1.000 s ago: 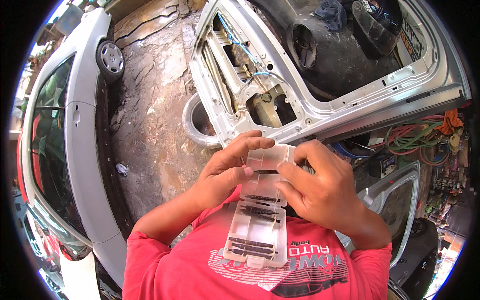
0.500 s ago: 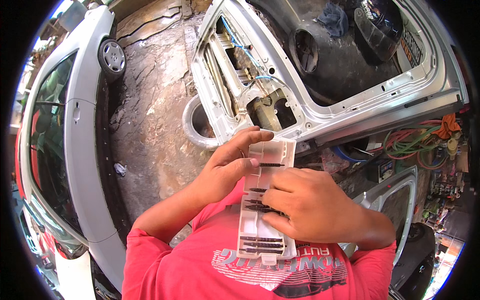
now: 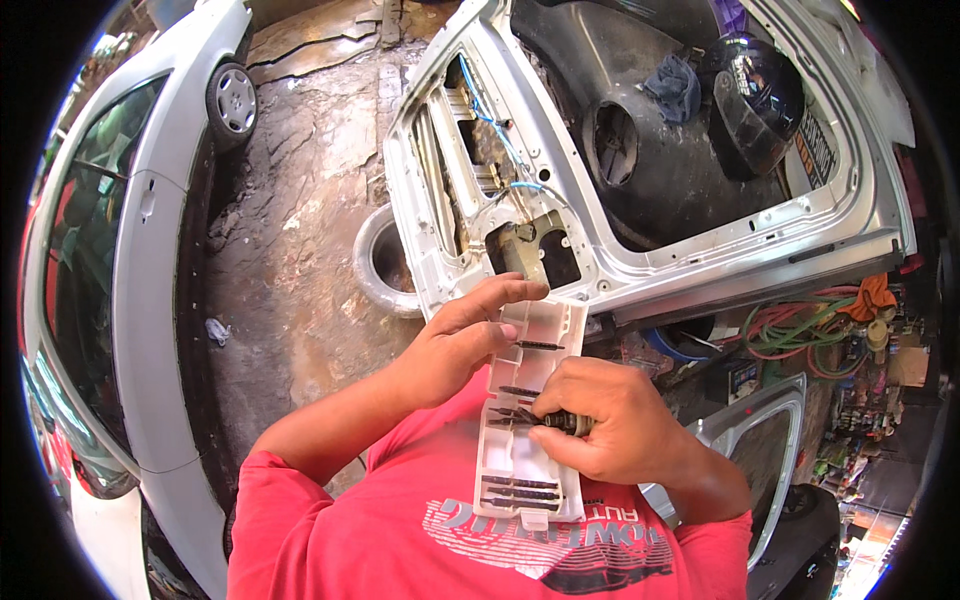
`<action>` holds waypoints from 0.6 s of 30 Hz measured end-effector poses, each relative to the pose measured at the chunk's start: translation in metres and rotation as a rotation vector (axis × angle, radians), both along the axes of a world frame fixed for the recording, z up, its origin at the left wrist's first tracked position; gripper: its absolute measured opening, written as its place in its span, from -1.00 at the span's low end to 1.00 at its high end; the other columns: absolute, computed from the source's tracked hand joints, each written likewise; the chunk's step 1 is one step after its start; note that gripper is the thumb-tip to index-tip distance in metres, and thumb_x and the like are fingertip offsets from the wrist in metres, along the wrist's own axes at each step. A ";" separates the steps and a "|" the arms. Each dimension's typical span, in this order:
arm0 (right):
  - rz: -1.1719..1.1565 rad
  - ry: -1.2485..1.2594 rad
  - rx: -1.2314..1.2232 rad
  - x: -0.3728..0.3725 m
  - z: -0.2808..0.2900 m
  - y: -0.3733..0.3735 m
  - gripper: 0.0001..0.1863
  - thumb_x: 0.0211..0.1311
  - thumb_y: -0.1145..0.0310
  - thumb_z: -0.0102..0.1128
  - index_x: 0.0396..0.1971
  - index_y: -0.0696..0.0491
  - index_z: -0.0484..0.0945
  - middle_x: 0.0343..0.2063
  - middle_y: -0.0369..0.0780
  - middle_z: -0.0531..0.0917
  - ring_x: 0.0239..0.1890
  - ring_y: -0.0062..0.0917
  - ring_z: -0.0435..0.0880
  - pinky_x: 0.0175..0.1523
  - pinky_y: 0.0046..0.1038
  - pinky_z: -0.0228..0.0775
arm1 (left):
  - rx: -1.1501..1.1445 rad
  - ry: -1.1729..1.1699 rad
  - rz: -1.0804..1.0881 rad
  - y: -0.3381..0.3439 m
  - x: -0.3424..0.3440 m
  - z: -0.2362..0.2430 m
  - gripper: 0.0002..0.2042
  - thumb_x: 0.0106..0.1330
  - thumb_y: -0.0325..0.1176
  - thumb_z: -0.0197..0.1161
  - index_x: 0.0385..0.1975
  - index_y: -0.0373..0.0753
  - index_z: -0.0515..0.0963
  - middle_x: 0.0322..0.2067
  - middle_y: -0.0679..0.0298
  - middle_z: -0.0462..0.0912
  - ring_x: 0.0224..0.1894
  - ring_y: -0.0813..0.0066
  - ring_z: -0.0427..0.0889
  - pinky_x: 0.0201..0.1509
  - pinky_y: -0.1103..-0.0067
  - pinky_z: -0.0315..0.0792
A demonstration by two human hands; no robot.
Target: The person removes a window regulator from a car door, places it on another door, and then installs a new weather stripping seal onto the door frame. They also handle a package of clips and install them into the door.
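An open white plastic case (image 3: 532,458) of dark drill bits lies lengthwise against my red shirt. My left hand (image 3: 455,345) grips its far half, thumb over the edge beside a single bit (image 3: 542,346) in that half. Close to the hinge, my right hand (image 3: 620,415) pinches a short, dark cylindrical piece (image 3: 568,423) between thumb and fingers; its exact kind is unclear. Dark bits (image 3: 512,414) touch or lie just left of this piece, partly covered by the fingers. Several bits (image 3: 522,492) rest side by side in the near compartment.
A bare silver car door frame (image 3: 600,270) stands ahead, with a tyre (image 3: 375,262) beside it and a dark helmet (image 3: 765,105) behind. Along the left is a grey car (image 3: 160,300). Coiled hoses (image 3: 790,330) and another door frame (image 3: 790,400) are at right.
My right hand has turned and drawn back slightly, exposing the dark cylindrical piece in its fingers. My left hand keeps its hold on the case. The whole view has shifted a little.
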State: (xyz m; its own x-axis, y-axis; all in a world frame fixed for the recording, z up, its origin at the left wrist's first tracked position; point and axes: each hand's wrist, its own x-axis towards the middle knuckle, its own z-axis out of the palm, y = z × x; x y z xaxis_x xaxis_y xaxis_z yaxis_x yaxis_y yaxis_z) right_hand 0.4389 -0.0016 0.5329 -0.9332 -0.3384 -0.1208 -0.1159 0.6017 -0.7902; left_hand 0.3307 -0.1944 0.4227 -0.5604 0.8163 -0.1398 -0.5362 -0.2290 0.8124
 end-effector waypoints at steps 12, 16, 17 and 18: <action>-0.297 -0.397 -0.452 -0.009 -0.008 0.019 -0.85 0.29 0.51 0.31 -0.18 0.19 0.73 -0.30 -0.34 0.74 -0.21 -0.73 0.61 -0.08 -0.59 0.48 | 0.080 -0.115 0.042 -0.004 -0.006 0.001 -0.44 0.37 -0.42 0.09 0.41 -0.36 0.33 0.33 0.14 0.41 0.36 0.33 0.41 0.44 0.38 0.28; -0.301 -0.244 -0.278 -0.014 0.006 0.017 -0.82 0.27 0.47 0.34 -0.16 0.19 0.72 -0.35 -0.31 0.75 -0.30 -0.75 0.60 -0.18 -0.58 0.48 | 0.081 -0.146 0.072 0.000 -0.008 0.013 -0.37 0.31 -0.38 0.09 0.41 -0.43 0.25 0.30 0.05 0.42 0.38 0.22 0.43 0.49 0.29 0.27; -0.288 -0.159 -0.237 -0.015 0.006 0.017 -0.81 0.26 0.46 0.36 -0.16 0.19 0.72 -0.36 -0.30 0.75 -0.33 -0.76 0.60 -0.21 -0.58 0.48 | 0.082 -0.155 0.074 0.001 -0.010 0.014 -0.37 0.31 -0.38 0.09 0.42 -0.43 0.24 0.30 0.05 0.42 0.38 0.22 0.43 0.49 0.29 0.28; -0.274 -0.105 -0.211 -0.015 0.004 0.017 -0.77 0.22 0.45 0.38 -0.15 0.19 0.72 -0.35 -0.20 0.77 -0.37 -0.68 0.66 -0.23 -0.54 0.51 | 0.079 -0.149 0.065 0.002 -0.012 0.012 -0.37 0.32 -0.39 0.06 0.42 -0.43 0.23 0.29 0.01 0.44 0.36 0.19 0.47 0.46 0.26 0.33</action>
